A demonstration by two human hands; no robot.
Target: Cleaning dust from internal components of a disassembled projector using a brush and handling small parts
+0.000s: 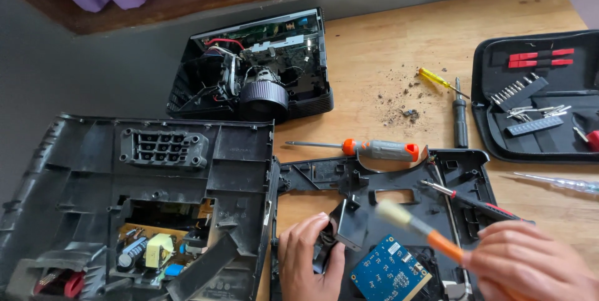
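My left hand [309, 257] grips a small black plastic bracket [346, 225] and holds it up over the black plastic frame [337, 176] at the table's front. My right hand [530, 267] holds a brush with an orange handle [444, 245]; its pale bristle tip [393, 212] is blurred and points at the bracket. Just below the bracket, a blue circuit board [390, 273] lies on the frame.
A large black housing panel [137, 195] with a power board lies at left. An opened projector chassis [256, 70] sits behind. An orange-grey screwdriver [374, 149], a red-black screwdriver [474, 200], yellow [440, 81] and black [460, 117] drivers, debris and an open tool case [536, 95] lie at right.
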